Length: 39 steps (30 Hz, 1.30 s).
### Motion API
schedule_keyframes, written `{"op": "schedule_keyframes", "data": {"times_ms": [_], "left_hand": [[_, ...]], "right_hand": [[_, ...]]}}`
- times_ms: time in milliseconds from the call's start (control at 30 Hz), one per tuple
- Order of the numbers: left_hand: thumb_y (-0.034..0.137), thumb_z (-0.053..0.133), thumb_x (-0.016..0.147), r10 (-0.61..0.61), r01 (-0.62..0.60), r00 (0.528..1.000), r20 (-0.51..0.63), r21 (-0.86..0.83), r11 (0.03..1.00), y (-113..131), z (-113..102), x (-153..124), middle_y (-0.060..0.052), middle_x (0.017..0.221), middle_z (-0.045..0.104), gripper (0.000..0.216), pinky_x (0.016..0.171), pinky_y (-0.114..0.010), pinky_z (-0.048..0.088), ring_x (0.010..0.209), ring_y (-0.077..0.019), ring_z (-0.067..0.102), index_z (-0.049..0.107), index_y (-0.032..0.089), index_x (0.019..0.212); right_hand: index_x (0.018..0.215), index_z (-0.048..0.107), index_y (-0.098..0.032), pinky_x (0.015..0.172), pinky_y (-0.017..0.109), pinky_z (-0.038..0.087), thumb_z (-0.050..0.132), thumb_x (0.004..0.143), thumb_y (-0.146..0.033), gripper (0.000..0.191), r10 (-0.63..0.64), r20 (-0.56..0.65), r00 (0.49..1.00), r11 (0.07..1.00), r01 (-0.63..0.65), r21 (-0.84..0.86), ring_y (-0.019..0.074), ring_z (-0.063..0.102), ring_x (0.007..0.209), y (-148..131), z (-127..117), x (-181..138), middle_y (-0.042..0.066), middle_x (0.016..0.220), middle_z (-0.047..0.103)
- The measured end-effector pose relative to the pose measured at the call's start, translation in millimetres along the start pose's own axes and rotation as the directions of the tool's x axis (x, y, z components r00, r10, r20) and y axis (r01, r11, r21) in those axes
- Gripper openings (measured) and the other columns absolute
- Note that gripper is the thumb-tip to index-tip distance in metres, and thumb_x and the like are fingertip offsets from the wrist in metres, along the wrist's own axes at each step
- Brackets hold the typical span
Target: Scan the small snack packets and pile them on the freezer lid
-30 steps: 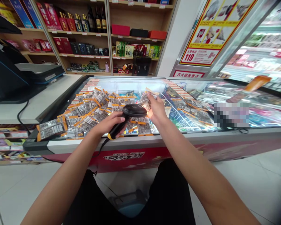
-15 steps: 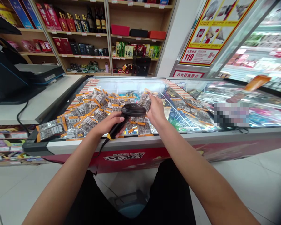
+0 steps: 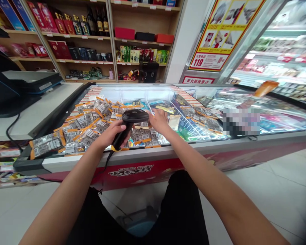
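My left hand (image 3: 111,134) is wrapped around the handle of a black barcode scanner (image 3: 133,116), whose head points to the right and whose cable hangs from the yellow-tipped handle end. Just right of the scanner head is my right hand (image 3: 158,120), with its visible fingers apart and no packet showing in them; the scanner partly hides its fingertips. Clear snack packets with orange edges and white barcode labels (image 3: 88,117) lie in a loose heap on the glass top of a chest freezer (image 3: 73,161). More packets (image 3: 199,117) lie to the right.
A counter (image 3: 43,117) with a black machine (image 3: 7,88) stands at the left. A single packet (image 3: 47,143) rests on the freezer's front left corner. Another person's blurred arm (image 3: 266,89) with an orange sleeve is at the right. Goods shelves (image 3: 79,35) line the back.
The packet that my right hand held up beside the scanner is no longer visible in it. That hand has moved lower, its fingers apart. The view has shifted a little to the right.
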<state>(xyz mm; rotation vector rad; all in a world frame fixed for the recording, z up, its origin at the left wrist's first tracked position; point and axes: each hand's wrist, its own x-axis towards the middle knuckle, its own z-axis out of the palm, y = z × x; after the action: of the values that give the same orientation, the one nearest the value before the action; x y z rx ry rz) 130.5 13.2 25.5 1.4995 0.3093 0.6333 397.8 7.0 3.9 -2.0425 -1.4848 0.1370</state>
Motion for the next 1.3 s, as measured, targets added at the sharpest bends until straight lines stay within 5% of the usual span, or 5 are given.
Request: {"op": "schedule_keyframes", "data": {"times_ms": [400,667,867,1100,1300], "left_hand": [[0.066,0.075,0.085,0.062,-0.061,0.998,0.004,-0.062,0.996,14,39,30,0.001,0.056,0.064,0.058,0.034,-0.026,0.04,0.034,-0.0174,0.055,0.07,0.017,0.116],[0.068,0.078,0.085,0.109,-0.106,0.993,0.054,-0.043,0.993,7,78,128,0.003,0.058,0.065,0.061,0.039,-0.027,0.042,0.038,-0.017,0.058,0.067,0.017,0.115],[0.07,0.065,0.096,-0.034,0.025,0.993,-0.114,-0.079,0.997,-5,76,151,0.003,0.055,0.062,0.052,0.04,-0.027,0.041,0.038,-0.0157,0.056,0.067,0.019,0.108],[0.073,0.065,0.092,0.046,-0.055,0.995,-0.094,-0.101,0.993,1,75,137,0.004,0.055,0.061,0.054,0.039,-0.026,0.04,0.038,-0.0154,0.056,0.065,0.02,0.103],[0.073,0.07,0.086,0.066,-0.068,0.997,-0.045,-0.044,0.997,4,60,134,0.004,0.058,0.064,0.056,0.042,-0.026,0.044,0.039,-0.0158,0.058,0.062,0.02,0.104]], "right_hand": [[0.158,0.058,-0.003,0.123,0.076,0.033,0.06,0.104,-0.061,0.079,0.261,-0.342,0.903,0.883,-0.367,-0.294,0.0567,0.041,0.153,196,-131,-11,0.039,0.163,0.049],[0.162,0.059,-0.008,0.122,0.07,0.042,0.065,0.104,-0.04,0.067,0.372,-0.317,0.873,0.855,-0.455,-0.25,0.0527,0.049,0.149,236,-132,-15,0.034,0.157,0.055],[0.152,0.063,-0.01,0.124,0.057,0.051,0.078,0.089,-0.03,0.068,0.337,-0.474,0.813,0.941,-0.291,0.172,0.0377,0.069,0.132,262,-136,-6,0.024,0.141,0.07],[0.114,0.067,-0.026,0.1,0.046,0.069,0.096,0.075,-0.045,0.052,0.365,-0.464,0.807,0.645,0.14,0.751,0.0262,0.081,0.109,231,-128,21,0.004,0.113,0.081],[0.109,0.063,-0.03,0.087,0.046,0.073,0.083,0.095,-0.046,0.029,0.416,-0.197,0.888,0.225,0.109,0.968,0.0255,0.084,0.106,135,-97,89,-0.001,0.1,0.084]]}}
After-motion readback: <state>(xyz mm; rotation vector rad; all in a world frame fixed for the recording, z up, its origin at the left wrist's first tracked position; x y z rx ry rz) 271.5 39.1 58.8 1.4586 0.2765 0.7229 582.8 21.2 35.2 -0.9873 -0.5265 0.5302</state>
